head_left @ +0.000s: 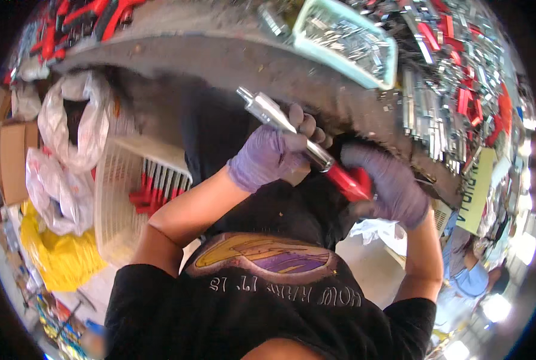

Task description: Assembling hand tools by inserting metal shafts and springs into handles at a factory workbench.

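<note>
Brown cardboard box [12, 162] at far left beside white plastic bags [63, 129]; yellow-green rectangular sign [477, 191] at right.

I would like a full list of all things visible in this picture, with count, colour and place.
Tool: one, silver shaft with red handle, held in both hands, centre.
Tray: one, pale green, holds metal parts, top.
Metal and red parts: many, heaped top right.
Basket: one, white, holds red-handled pieces, left.
Plastic bags: several, white, left.
Yellow bag: one, lower left.
Cardboard box: one, brown, far left.
Left hand: purple glove, on shaft.
Right hand: purple glove, on red handle.
</note>
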Demonstrator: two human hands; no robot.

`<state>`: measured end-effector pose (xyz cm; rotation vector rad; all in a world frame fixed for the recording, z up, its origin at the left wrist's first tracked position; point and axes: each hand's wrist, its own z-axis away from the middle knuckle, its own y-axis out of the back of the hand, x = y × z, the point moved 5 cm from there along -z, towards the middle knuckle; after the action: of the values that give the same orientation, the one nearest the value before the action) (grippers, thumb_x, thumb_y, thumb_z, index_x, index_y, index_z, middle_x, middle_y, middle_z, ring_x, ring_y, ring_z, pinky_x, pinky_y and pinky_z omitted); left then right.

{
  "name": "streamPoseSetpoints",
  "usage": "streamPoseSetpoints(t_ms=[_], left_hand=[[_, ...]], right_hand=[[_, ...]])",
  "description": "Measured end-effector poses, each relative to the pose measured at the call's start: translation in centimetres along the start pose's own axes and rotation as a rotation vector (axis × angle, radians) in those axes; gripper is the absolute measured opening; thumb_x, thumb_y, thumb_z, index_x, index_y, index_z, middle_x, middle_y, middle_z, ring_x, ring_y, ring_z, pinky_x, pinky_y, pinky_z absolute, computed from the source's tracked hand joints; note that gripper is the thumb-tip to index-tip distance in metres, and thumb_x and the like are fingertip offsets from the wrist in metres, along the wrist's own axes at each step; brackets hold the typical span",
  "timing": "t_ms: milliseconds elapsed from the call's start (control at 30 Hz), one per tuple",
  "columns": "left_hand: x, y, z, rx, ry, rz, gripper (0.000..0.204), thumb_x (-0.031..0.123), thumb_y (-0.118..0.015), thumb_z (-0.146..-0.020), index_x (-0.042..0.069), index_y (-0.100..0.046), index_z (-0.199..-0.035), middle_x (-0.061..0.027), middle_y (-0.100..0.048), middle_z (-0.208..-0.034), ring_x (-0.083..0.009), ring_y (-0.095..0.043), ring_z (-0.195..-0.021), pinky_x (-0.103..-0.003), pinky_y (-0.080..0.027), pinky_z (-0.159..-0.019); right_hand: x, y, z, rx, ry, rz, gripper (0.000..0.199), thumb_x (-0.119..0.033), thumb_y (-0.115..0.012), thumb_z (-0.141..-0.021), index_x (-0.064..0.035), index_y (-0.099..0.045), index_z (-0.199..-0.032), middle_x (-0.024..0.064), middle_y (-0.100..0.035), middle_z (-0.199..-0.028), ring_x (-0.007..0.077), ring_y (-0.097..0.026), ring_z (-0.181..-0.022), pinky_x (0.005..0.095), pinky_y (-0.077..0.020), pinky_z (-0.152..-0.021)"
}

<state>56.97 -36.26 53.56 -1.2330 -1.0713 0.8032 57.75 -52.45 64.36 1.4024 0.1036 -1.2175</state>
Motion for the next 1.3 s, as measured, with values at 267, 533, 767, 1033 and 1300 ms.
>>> streamPoseSetpoints(t_ms=[267,533,767,1033,1300], left_hand=[[-13.3,23.4,5.0,0.987,0.398,0.169,0.015,0.008,-0.058,-0.085,0.003,-0.054,-0.099,-0.0122,-0.060,-0.089,-0.0272,-0.059,-0.082,-0.043,-0.051,-0.080],[-14.6,21.7,6.6,0.851,0.764,-0.267,0.016,0.013,-0.063,-0.080,0.006,-0.061,-0.094,-0.0091,-0.062,-0.085,-0.0218,-0.060,-0.078,-0.034,-0.049,-0.066],[-15.2,27.7,7.5,0.724,0.604,-0.739,0.024,0.017,-0.064,-0.078,0.005,-0.061,-0.098,-0.0109,-0.063,-0.089,-0.0236,-0.060,-0.076,-0.036,-0.049,-0.065],[-11.9,23.9,6.7,1.015,0.701,-0.515,0.027,0.021,-0.066,-0.077,0.006,-0.061,-0.099,-0.0103,-0.063,-0.090,-0.0242,-0.061,-0.075,-0.037,-0.049,-0.066],[-9.1,26.5,5.8,0.740,0.337,-1.219,0.035,0.022,-0.061,-0.084,0.006,-0.056,-0.114,-0.0139,-0.063,-0.100,-0.0271,-0.062,-0.092,-0.039,-0.051,-0.076]], right_hand=[[8.9,-15.2,2.2,0.036,-0.622,-0.264,0.067,-0.018,-0.071,-0.073,-0.0118,-0.042,-0.133,0.0214,-0.061,-0.109,0.0337,-0.061,-0.098,0.0365,-0.0483,-0.083],[10.2,-18.3,-1.7,-0.038,-0.661,-0.146,0.054,-0.022,-0.066,-0.075,-0.0104,-0.049,-0.125,0.0229,-0.063,-0.099,0.0387,-0.060,-0.096,0.0415,-0.0489,-0.079],[10.4,-19.1,-4.4,-0.132,-0.585,-0.066,0.060,-0.022,-0.067,-0.074,-0.0080,-0.048,-0.129,0.0222,-0.064,-0.096,0.0350,-0.064,-0.090,0.0385,-0.0500,-0.078],[10.7,-19.2,-4.7,-0.073,-0.637,-0.073,0.057,-0.027,-0.067,-0.074,-0.0129,-0.050,-0.126,0.0197,-0.065,-0.093,0.0367,-0.062,-0.089,0.0420,-0.0498,-0.077],[11.4,-17.9,-9.9,0.006,-0.444,-0.071,0.055,-0.032,-0.066,-0.076,-0.0097,-0.051,-0.124,0.0202,-0.064,-0.092,0.0347,-0.063,-0.088,0.0408,-0.0490,-0.077]])
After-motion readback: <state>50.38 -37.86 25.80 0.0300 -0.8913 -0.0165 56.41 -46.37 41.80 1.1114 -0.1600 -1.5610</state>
